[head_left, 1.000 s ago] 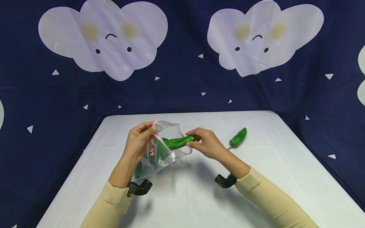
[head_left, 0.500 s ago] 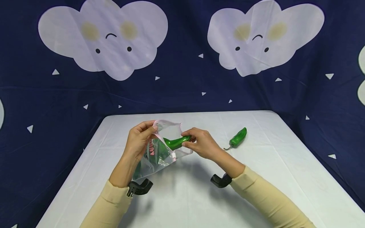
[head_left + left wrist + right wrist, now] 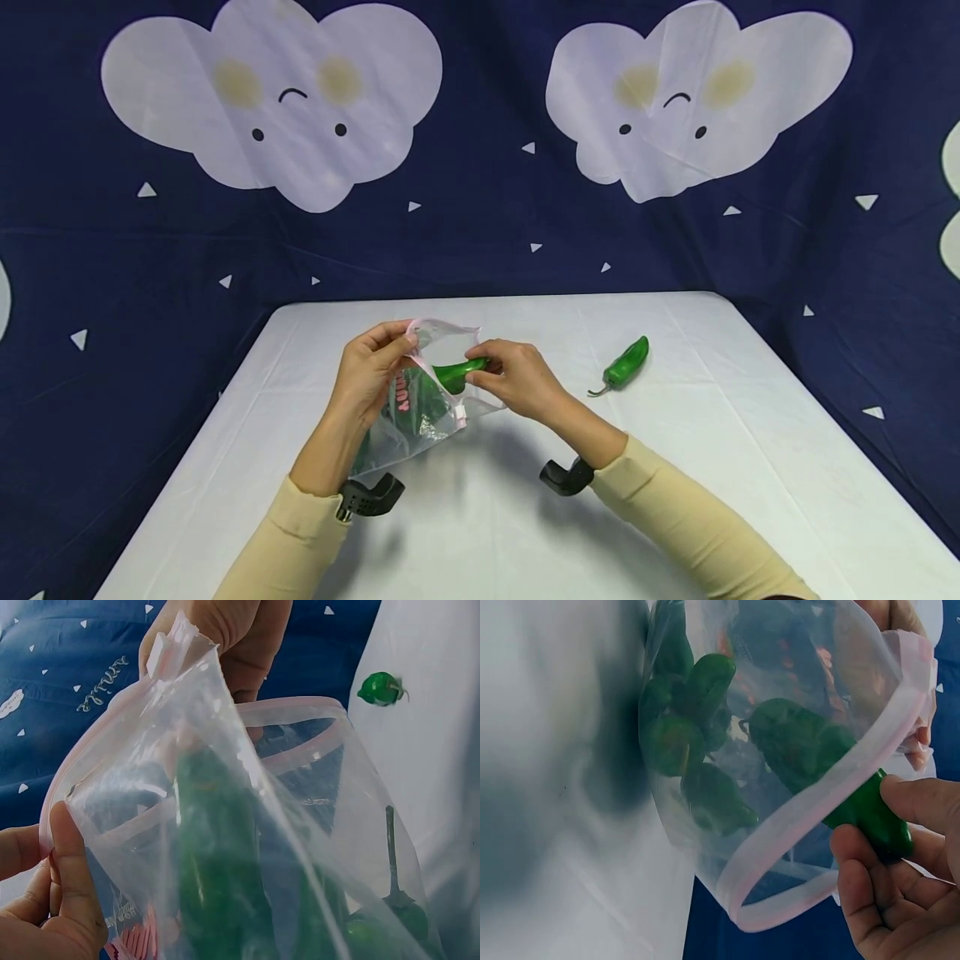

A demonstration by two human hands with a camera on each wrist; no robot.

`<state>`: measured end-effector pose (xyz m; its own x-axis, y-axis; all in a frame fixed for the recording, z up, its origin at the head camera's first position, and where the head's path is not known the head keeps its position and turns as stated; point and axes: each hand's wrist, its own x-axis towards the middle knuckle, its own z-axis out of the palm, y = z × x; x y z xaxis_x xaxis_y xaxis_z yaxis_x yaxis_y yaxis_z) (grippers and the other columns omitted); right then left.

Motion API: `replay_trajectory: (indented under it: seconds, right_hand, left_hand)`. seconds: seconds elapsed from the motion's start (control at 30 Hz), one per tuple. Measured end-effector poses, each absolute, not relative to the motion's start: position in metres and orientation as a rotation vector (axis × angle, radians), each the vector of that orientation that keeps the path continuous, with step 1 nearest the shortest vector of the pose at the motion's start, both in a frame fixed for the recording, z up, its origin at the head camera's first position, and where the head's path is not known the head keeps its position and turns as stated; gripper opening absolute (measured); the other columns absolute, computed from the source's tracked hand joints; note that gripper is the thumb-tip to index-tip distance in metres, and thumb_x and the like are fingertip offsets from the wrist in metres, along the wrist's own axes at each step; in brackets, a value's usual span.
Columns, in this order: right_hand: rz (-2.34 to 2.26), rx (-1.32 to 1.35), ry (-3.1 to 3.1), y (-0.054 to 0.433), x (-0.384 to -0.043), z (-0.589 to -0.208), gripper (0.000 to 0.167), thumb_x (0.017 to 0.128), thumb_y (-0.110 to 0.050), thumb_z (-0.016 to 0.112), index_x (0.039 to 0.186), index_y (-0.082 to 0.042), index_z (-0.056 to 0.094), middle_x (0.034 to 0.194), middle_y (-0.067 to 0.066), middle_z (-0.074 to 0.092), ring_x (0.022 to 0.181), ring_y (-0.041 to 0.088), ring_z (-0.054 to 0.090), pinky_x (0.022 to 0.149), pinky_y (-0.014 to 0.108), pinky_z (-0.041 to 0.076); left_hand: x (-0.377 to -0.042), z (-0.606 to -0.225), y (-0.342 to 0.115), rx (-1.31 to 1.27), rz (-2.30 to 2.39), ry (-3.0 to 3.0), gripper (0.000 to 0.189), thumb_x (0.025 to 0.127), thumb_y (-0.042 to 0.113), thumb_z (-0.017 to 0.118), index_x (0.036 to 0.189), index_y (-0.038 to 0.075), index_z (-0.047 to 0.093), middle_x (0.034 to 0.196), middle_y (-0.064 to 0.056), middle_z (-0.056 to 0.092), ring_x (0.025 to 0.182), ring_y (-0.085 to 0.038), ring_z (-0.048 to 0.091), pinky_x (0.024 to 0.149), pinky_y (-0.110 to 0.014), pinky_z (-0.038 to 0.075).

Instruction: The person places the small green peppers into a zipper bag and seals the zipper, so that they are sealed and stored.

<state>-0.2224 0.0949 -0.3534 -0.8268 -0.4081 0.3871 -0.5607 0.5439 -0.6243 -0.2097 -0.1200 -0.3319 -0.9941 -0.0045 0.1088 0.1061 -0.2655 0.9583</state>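
Observation:
A clear zip bag (image 3: 412, 425) with a pink rim hangs from my left hand (image 3: 367, 371), whose thumb and fingers pinch one side of its mouth. My right hand (image 3: 521, 379) pinches the near end of a green pepper (image 3: 452, 377). In the right wrist view most of this pepper (image 3: 799, 742) lies inside the bag, with its end sticking out of the mouth between thumb and fingers. Several more green peppers (image 3: 679, 742) show through the plastic at the bag's bottom. Pink lettering (image 3: 402, 392) marks the bag's front.
Another green pepper (image 3: 626, 363) with a curled stem lies on the white-covered table (image 3: 675, 500), right of my right hand. A dark blue curtain (image 3: 480, 233) with cloud prints hangs behind the table. Black camera mounts (image 3: 372, 495) sit on both wrists.
My right hand has moved left, pushing the held pepper deeper into the bag. My left hand and the bag have barely shifted. The loose pepper has stayed put.

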Motion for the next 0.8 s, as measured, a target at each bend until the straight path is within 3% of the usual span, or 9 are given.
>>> replay_trajectory:
  seconds: [0.23,0.53,0.8]
  right_hand:
    - [1.136,0.796,-2.581,0.085,-0.222,-0.354,0.025,0.082,-0.020,0.073,0.105,-0.011,0.070,0.093,0.002,0.073,0.076,0.010,0.068,0.066,0.018,0.054]
    - [1.175,0.879,-2.597,0.079,-0.222,-0.354,0.028,0.086,-0.016,0.068,0.114,-0.009,0.065,0.113,0.005,0.069,0.089,0.016,0.070,0.075,0.022,0.057]
    - [1.209,0.904,-2.531,0.086,-0.218,-0.351,0.024,0.087,-0.014,0.067,0.111,-0.009,0.066,0.108,0.004,0.069,0.090,0.016,0.069,0.078,0.026,0.057]
  left_hand:
    - [-0.210,-0.333,-0.121,-0.133,-2.437,-1.878,0.013,0.090,0.001,0.059,0.101,0.005,0.064,0.088,0.003,0.063,0.079,-0.010,0.059,0.070,-0.018,0.054]
    - [-0.209,-0.333,-0.122,-0.131,-2.452,-1.872,0.012,0.090,0.001,0.059,0.099,0.007,0.065,0.088,0.004,0.063,0.078,-0.009,0.059,0.069,-0.019,0.054]
    - [-0.209,-0.333,-0.123,-0.126,-2.438,-1.879,0.014,0.090,0.002,0.060,0.103,0.003,0.064,0.087,0.005,0.062,0.076,-0.009,0.059,0.068,-0.018,0.054]
